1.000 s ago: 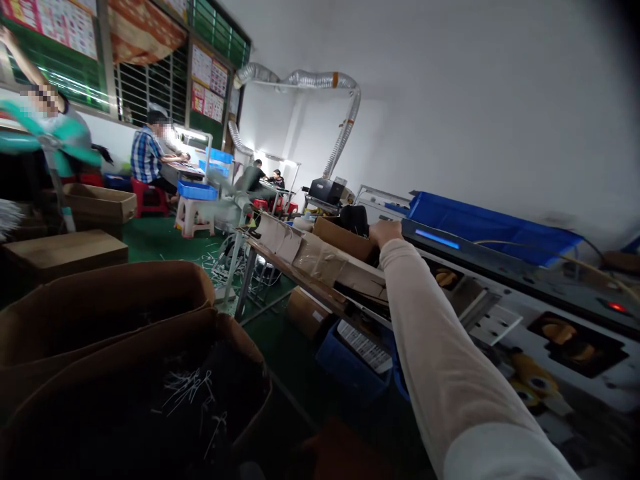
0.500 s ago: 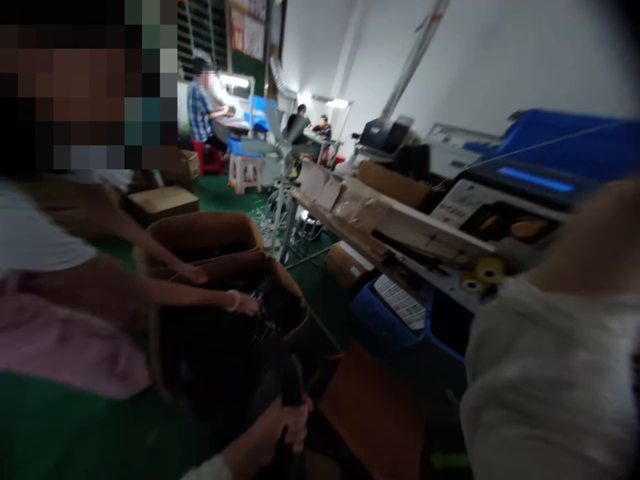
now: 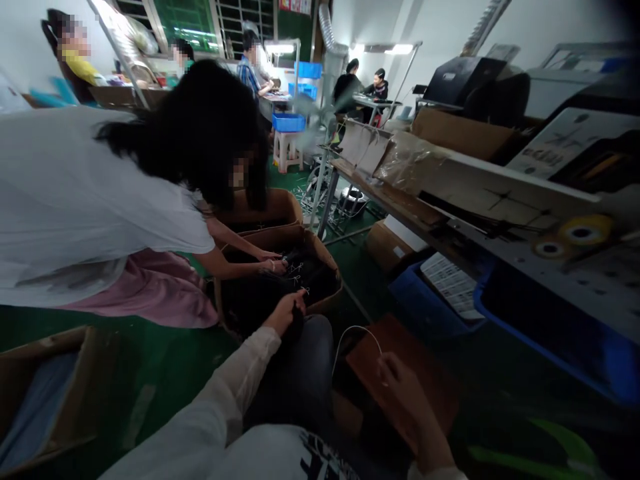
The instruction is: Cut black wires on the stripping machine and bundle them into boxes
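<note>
My left hand (image 3: 286,313) reaches over the near edge of a cardboard box (image 3: 326,303), its fingers closed around a dark bundle (image 3: 297,328) that is too dim to name exactly. White ties (image 3: 297,277) show on the black bundles (image 3: 313,270) inside this box. Low on the right, my right hand (image 3: 399,379) is closed on a thin white cord (image 3: 350,328) that arcs up and down towards my knee. A co-worker bends over the same box, both hands (image 3: 275,262) on the black bundles beside my left hand.
A brown board (image 3: 417,367) lies below my right hand. The workbench (image 3: 430,213) on the right carries tape rolls (image 3: 584,231), with blue bins (image 3: 435,300) underneath. Another cardboard box (image 3: 90,373) sits at lower left. A fan (image 3: 323,120) stands ahead, and several people sit farther back.
My view has swung left. My right arm has dropped from high at the right to low, with the white cord now visible. The co-worker's hands have come together over the bundles.
</note>
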A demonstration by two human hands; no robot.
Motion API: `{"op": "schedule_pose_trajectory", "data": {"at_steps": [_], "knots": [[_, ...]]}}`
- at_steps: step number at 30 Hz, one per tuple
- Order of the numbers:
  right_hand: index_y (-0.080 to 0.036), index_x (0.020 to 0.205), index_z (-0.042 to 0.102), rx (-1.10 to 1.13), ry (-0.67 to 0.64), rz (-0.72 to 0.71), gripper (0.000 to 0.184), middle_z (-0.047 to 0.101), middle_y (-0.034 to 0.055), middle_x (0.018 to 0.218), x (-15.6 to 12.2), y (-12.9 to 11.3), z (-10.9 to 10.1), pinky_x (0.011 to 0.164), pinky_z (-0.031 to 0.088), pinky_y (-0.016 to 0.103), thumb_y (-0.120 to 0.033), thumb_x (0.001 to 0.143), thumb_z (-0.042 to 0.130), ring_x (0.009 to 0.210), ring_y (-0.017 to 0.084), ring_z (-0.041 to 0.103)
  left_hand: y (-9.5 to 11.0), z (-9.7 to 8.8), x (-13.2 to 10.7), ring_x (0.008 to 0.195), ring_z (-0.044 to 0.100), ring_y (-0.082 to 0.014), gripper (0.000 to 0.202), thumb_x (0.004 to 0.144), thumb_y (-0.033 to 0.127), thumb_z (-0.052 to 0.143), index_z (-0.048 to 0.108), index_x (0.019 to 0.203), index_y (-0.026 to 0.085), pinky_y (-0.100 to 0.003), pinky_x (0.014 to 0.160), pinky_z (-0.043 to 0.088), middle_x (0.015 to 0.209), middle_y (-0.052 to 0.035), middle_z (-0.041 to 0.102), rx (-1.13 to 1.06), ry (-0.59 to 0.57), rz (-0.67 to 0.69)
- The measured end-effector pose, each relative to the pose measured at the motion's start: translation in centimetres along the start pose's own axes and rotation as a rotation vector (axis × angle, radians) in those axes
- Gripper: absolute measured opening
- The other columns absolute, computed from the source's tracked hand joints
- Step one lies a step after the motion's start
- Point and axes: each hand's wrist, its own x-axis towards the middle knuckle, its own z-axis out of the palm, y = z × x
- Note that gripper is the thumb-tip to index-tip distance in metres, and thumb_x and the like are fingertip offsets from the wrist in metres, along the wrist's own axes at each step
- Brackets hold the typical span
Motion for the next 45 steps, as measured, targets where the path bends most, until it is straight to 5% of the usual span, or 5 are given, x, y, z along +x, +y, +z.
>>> {"op": "schedule_pose_trajectory", "data": {"at_steps": [7,21,33,38,45], "knots": [[-0.022,0.076,0.052,0.041,0.077,0.049,0.032,0.062,0.0003,0.067,-1.7,0.1,-1.6,0.060,0.042,0.025,-0.047,0.087,0.037,0.062,0.015,0.059,3.0,-3.7,2.2,0.043,0.038,-0.0023,0.020,0.089,0.029,0.051,0.054,0.080,0.011,-0.015,0.040,0.035,0.060,0.0060,0.046,-0.076,0.095,-0.066],[-0.022,0.087,0.053,0.236,0.196,0.176,0.037,0.069,0.0055,0.078,-4.0,2.5,-1.4,0.067,0.049,0.025,-0.057,0.083,0.041,0.077,0.020,0.066,3.5,-4.9,-0.2,0.037,0.032,-0.0031,0.010,0.086,0.014,0.050,0.058,0.092,0.010,-0.016,0.040,0.033,0.048,0.0087,0.035,-0.022,0.037,-0.069],[-0.025,0.080,0.057,0.225,0.173,0.098,0.032,0.069,0.0028,0.076,-3.1,1.9,-0.4,0.064,0.050,0.024,-0.053,0.083,0.043,0.070,0.019,0.066,15.5,-0.8,6.7,0.076,0.058,-0.0121,0.028,0.087,0.033,0.053,0.055,0.107,0.012,-0.028,0.064,0.052,0.096,-0.0059,0.059,0.129,0.156,0.054],[-0.024,0.080,0.053,0.248,0.176,0.096,0.030,0.069,0.0025,0.077,-3.9,0.9,-1.5,0.069,0.049,0.025,-0.051,0.086,0.041,0.074,0.018,0.066,12.5,0.2,3.5,0.041,0.034,-0.0038,0.013,0.086,0.016,0.050,0.060,0.091,0.009,-0.017,0.041,0.034,0.051,0.0065,0.039,0.181,0.030,-0.023],[-0.021,0.083,0.048,0.586,0.241,0.057,0.026,0.069,0.0033,0.084,-4.6,-2.2,-2.9,0.070,0.052,0.026,-0.046,0.088,0.045,0.076,0.015,0.066,2.8,3.4,-5.4,0.037,0.025,-0.0030,0.023,0.081,0.009,0.049,0.060,0.100,0.014,-0.018,0.042,0.028,0.048,0.0083,0.028,0.246,-0.275,-0.238]]}}
